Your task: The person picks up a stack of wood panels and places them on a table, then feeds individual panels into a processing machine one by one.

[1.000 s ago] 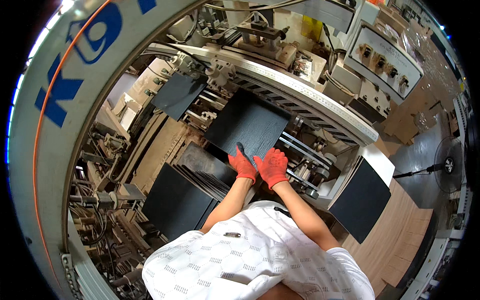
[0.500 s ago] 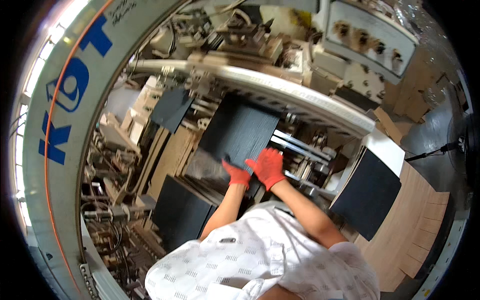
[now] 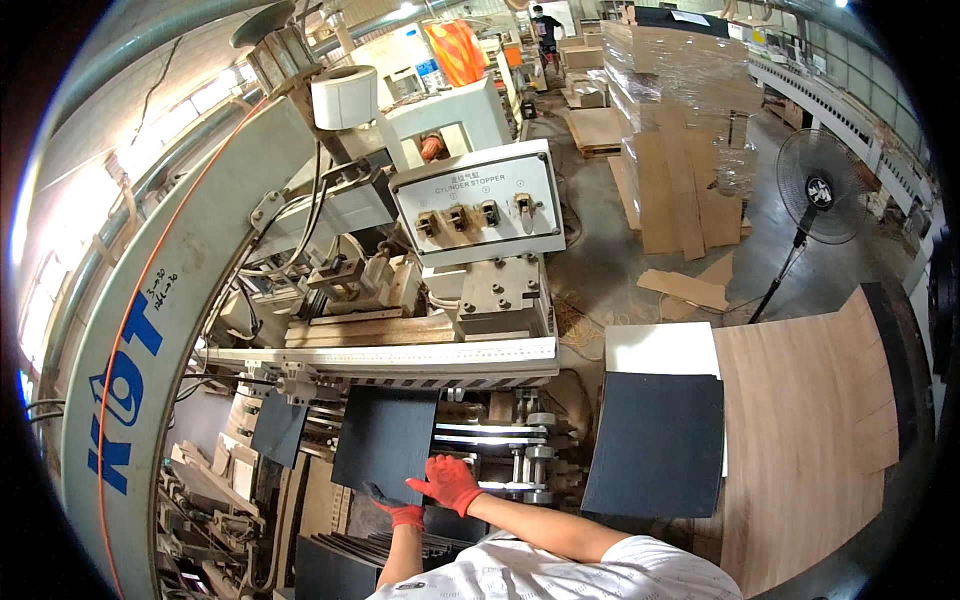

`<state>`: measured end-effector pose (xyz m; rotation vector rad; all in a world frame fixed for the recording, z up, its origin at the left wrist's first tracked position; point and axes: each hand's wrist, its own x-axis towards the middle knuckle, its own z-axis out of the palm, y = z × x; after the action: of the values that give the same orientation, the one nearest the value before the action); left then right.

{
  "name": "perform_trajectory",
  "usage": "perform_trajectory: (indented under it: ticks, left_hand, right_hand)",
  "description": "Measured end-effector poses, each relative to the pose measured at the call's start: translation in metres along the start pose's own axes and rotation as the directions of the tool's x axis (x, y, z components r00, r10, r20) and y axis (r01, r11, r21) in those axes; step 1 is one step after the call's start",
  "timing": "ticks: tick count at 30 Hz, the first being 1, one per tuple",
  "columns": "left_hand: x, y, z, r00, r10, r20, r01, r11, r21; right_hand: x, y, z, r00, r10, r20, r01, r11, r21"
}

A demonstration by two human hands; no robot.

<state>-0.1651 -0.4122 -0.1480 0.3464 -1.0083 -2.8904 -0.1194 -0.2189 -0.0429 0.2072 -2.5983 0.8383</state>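
A black wood-grain panel (image 3: 385, 425) lies on the machine bed, its far edge by the pale horizontal beam (image 3: 400, 358). My right hand (image 3: 452, 484), in a red glove, rests at the panel's near right corner. Its thumb spreads left over the surface, with the fingers apart from it. Close beside it, my left hand (image 3: 400, 511) touches the near edge, its dark-coated fingers stretched out and partly hidden. Below the hands, a stack of dark panels (image 3: 335, 572) shows in part. Metal rails and rollers (image 3: 510, 437) run to the right of the panel.
Another black panel (image 3: 655, 445) lies on the right over a white sheet (image 3: 657, 347), beside a wood-grain surface (image 3: 800, 440). A knob control box (image 3: 478, 203) stands behind the beam. Farther right are a standing fan (image 3: 818, 192), wrapped stacks (image 3: 675, 110) and a distant person (image 3: 546, 32).
My view has swung up and turned, bringing in more of the workshop. Both hands remain at the black panel's near side, thumb of the right hand still spread.
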Motion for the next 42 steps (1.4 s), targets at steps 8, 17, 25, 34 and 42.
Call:
perform_trajectory:
  ticks: [8, 17, 25, 34, 42]
  left_hand:
    - [-0.002, 0.0, -0.009, 1.0, -0.022, -0.006, 0.022, 1.0, -0.01]
    - [-0.015, 0.006, 0.012, 0.999, 0.044, 0.014, -0.044, 0.997, 0.068]
    - [-0.023, -0.001, 0.015, 0.987, -0.048, -0.15, 0.036, 0.996, -0.082]
    - [-0.025, 0.002, 0.036, 1.0, -0.025, -0.01, 0.021, 0.962, -0.274]
    - [-0.035, 0.005, 0.045, 0.996, -0.089, 0.009, 0.086, 0.927, -0.365]
  right_hand:
    - [-0.005, 0.001, 0.014, 0.994, -0.018, -0.109, 0.015, 0.999, -0.03]
    - [-0.001, -0.001, 0.012, 0.998, -0.041, -0.039, 0.04, 0.999, -0.025]
    - [0.001, 0.0, 0.016, 0.998, -0.035, -0.044, 0.034, 0.999, -0.039]
    - [0.0, -0.006, 0.015, 0.999, -0.034, -0.004, 0.033, 0.998, -0.048]
    - [0.001, -0.005, 0.011, 0.999, -0.029, 0.015, 0.03, 0.999, -0.041]
